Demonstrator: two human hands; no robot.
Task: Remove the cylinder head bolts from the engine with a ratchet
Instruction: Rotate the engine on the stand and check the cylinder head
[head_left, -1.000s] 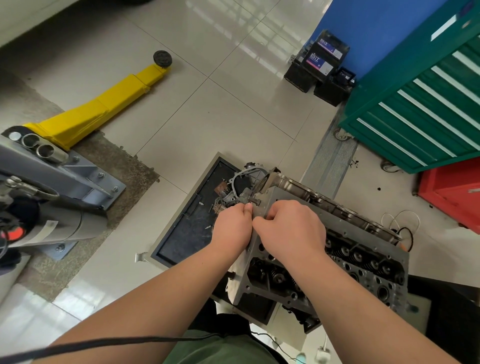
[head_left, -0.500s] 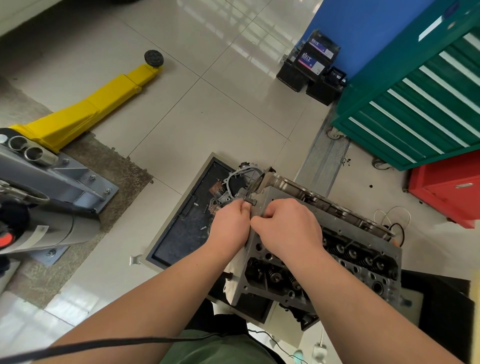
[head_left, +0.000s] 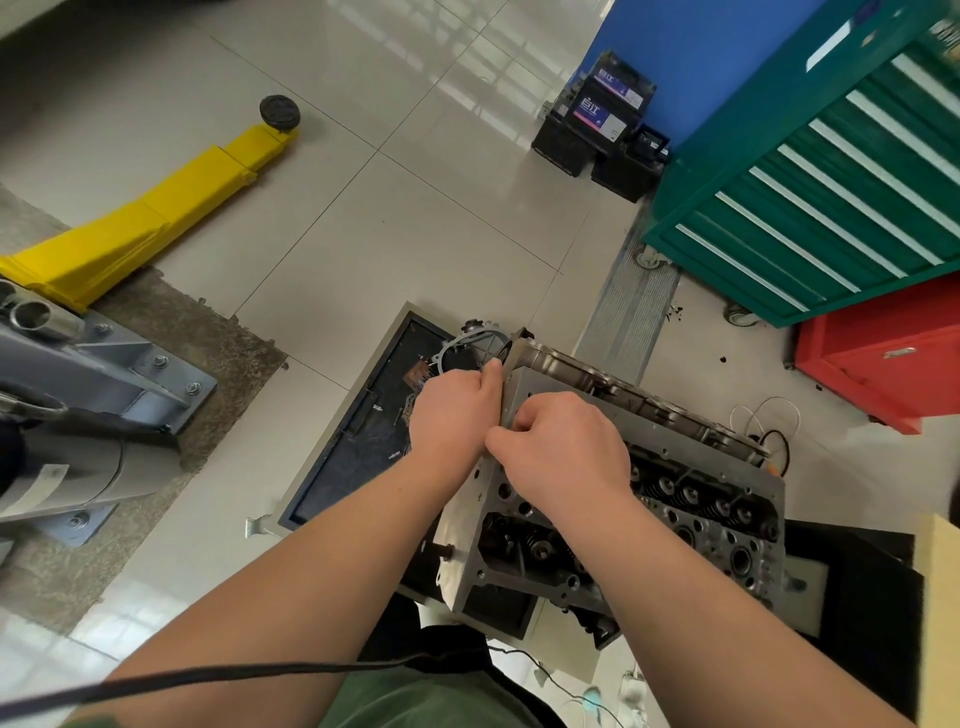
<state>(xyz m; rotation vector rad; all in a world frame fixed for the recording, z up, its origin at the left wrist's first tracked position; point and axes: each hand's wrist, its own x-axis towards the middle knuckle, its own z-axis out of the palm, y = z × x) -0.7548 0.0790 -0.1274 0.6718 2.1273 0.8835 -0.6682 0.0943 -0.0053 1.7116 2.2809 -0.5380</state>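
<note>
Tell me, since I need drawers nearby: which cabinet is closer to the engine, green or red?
The red cabinet: it stands just beyond the engine's far end, while the green cabinet sits farther back.

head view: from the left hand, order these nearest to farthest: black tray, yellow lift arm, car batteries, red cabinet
Measured from the left hand:
1. Black tray, directly beside and below the hand, on its left.
2. Yellow lift arm, up and left across the floor.
3. Car batteries by the blue wall and red cabinet at far right: too close to call.
</note>
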